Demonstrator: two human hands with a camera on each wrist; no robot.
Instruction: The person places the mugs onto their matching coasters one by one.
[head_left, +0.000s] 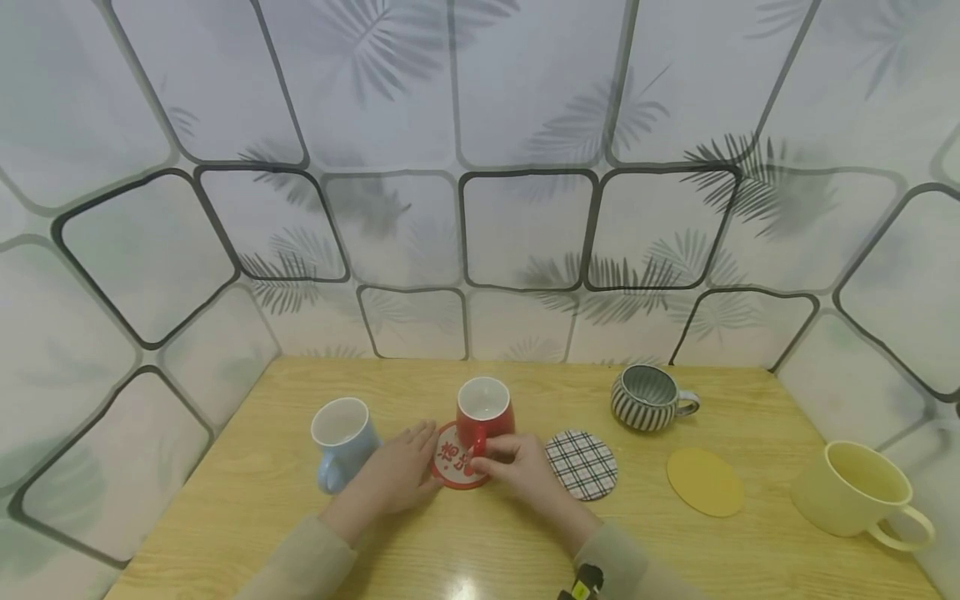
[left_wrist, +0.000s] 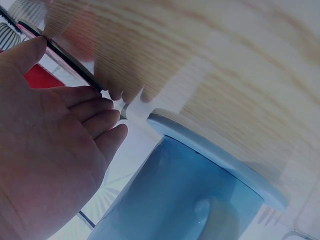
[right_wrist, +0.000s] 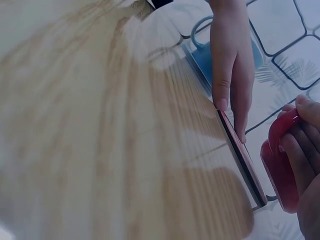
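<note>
A red mug [head_left: 486,417] with a white inside is over a red-rimmed round coaster [head_left: 442,454] bearing red characters. My right hand [head_left: 525,471] pinches the mug's handle between thumb and fingers. In the right wrist view, a narrow gap shows between the mug's base and the coaster. With fingers nearly straight, my left hand [head_left: 401,467] touches the coaster's left edge; its thumb and index fingertip meet the rim in the left wrist view. Close by on the left stands a light blue mug [head_left: 356,450], on a light blue coaster [left_wrist: 220,159].
To the right lie a black-and-white checked coaster [head_left: 581,465] and a yellow round coaster [head_left: 705,482]. A striped grey cup [head_left: 637,408] stands behind them. Near the right edge of the wooden table [head_left: 465,542] is a yellow mug [head_left: 840,500]. Patterned walls enclose the back and sides.
</note>
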